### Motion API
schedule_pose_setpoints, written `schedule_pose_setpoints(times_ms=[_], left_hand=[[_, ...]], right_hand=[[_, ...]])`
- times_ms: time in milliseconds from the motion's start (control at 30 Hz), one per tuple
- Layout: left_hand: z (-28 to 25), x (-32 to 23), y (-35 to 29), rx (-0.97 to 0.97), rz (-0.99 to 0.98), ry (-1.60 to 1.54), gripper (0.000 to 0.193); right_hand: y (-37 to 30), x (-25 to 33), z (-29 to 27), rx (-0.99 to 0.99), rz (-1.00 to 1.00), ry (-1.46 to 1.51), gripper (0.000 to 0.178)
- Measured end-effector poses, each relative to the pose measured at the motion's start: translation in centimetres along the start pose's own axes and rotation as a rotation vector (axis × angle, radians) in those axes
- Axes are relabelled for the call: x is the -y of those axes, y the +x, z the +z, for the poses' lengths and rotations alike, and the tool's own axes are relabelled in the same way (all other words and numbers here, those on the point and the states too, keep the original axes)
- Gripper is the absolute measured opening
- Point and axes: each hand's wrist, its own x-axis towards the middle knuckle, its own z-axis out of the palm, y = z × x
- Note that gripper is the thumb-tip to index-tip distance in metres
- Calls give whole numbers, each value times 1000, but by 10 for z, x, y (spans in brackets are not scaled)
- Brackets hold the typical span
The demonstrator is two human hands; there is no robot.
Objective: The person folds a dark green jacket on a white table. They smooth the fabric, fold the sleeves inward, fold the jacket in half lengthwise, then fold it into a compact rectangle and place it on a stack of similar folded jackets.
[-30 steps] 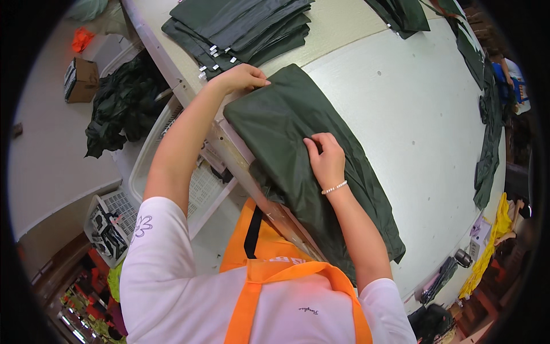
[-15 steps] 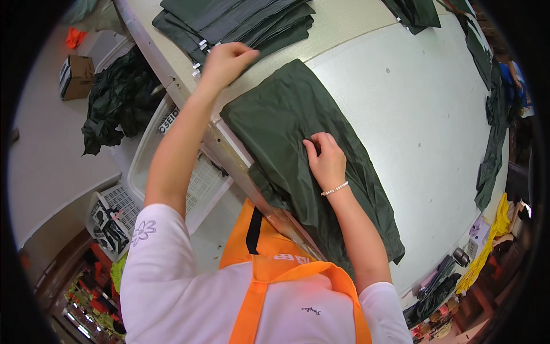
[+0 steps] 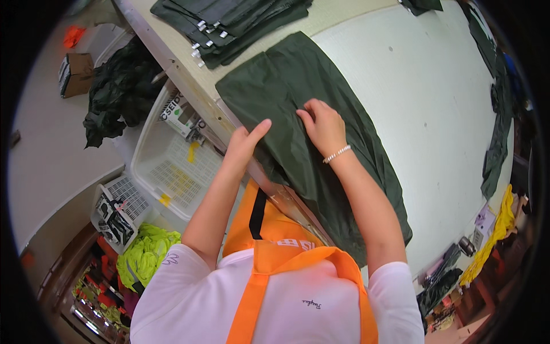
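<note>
A dark green folded cloth piece [image 3: 275,74], smooth and slightly shiny, lies slantwise on the white table. My right hand [image 3: 326,129], with a beaded bracelet, rests on its middle. Its fingers curl toward the thumb and appear to pinch the cloth. At the cloth's left side, over the table edge, is my left hand [image 3: 243,146]. Its thumb stands out apart, while its other fingers are partly hidden; nothing shows in its grasp. Beyond the cloth sits a stack of dark green folded pieces [image 3: 252,28] with small white tags.
Left of the table edge [image 3: 197,94] stand a white plastic basket [image 3: 154,189] and a heap of dark cloth [image 3: 123,86]. A cardboard box [image 3: 77,74] and a bright yellow-green bundle [image 3: 146,252] are farther out. Yellow cloth [image 3: 490,241] hangs along the table's right side.
My left hand has moved from the tagged stack back toward me, to the cloth's left edge. My right hand stays on the cloth. The whole view has shifted slightly.
</note>
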Motion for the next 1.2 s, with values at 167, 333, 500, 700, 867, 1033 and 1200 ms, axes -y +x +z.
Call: schedule_pose_setpoints(times_ms=[167,333,500,700,867,1033,1200], left_hand=[[16,3,-9,-51,161,-303,37],[22,2,-44,-87,269,-472,46],[17,36,-51,-38,597,-27,54],[20,8,-57,30,202,-241,56],[9,-30,-110,292,-60,-319,64],[-12,-46,-168,837,-586,-735,58],[4,29,-131,787,-542,-1127,49]], right_hand=[[29,-23,-53,-306,-168,-63,38],[46,-74,-96,431,450,228,50],[60,-67,-97,679,577,469,45],[54,-66,-91,401,114,373,68],[29,-10,-189,599,-161,133,57],[0,64,-277,670,-423,-264,21],[4,-14,-178,625,319,348,53]])
